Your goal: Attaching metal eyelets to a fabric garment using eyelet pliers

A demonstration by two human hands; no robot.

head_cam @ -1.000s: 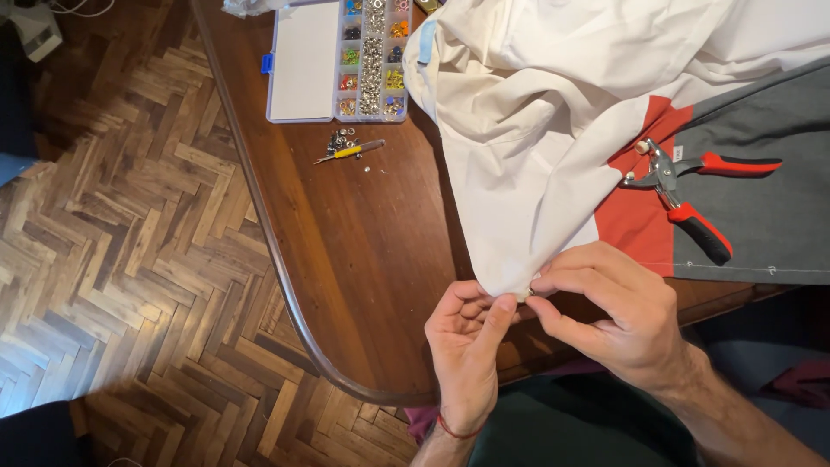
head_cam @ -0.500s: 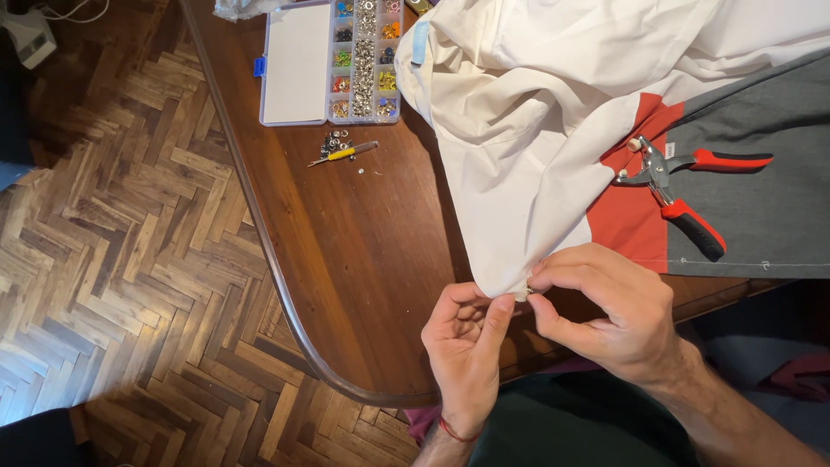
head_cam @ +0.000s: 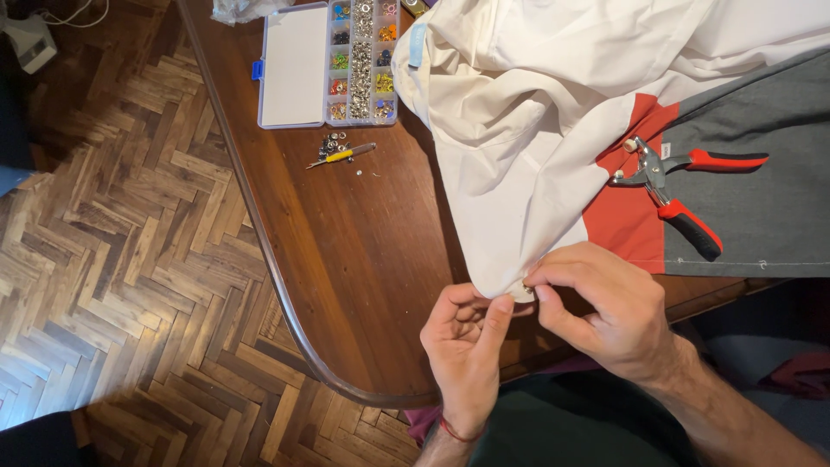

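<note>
Hands [head_cam: 527, 333] steady, snap barely visible

Cloth [head_cam: 536, 147] on table [head_cam: 363, 251], pliers [head_cam: 670, 186] on cloth at right, organizer box [head_cam: 328, 62] far left, hands at near edge.

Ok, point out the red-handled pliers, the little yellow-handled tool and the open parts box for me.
red-handled pliers [head_cam: 654, 169]: head view, on the metal pivot.
yellow-handled tool [head_cam: 345, 154]: head view, on its yellow handle.
parts box [head_cam: 294, 65]: head view, on the open white lid.

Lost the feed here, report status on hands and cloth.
Left hand and right hand pinch white cloth corner. Pliers lie clear. Nothing blocking.
</note>
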